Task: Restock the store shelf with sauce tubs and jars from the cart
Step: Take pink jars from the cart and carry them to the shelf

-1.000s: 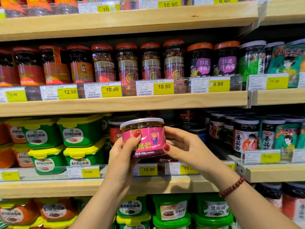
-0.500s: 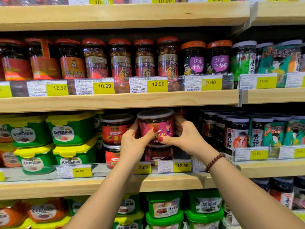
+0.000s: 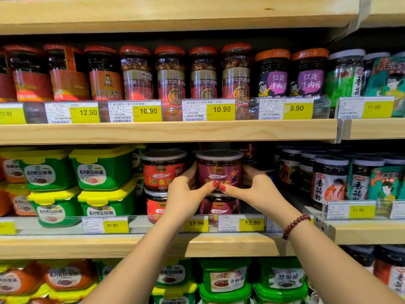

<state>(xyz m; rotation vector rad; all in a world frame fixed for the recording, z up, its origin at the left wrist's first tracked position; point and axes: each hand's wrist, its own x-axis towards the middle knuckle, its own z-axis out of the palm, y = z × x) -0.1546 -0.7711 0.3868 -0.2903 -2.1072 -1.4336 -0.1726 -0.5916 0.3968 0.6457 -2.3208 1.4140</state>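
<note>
Holding the pink tub beside the red tub

Left grip and right grip curl around its sides, thumbs meeting over the label's lower edge. It sits just right of the red tub, above a second pink tub. Contact between them is hidden.

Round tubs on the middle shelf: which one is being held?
The upper pink-labelled tub, gripped by left hand and right hand, above another pink tub; red-labelled tubs stand alongside.

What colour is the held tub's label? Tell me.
Magenta label on the tub; the head view shows it best.
</note>
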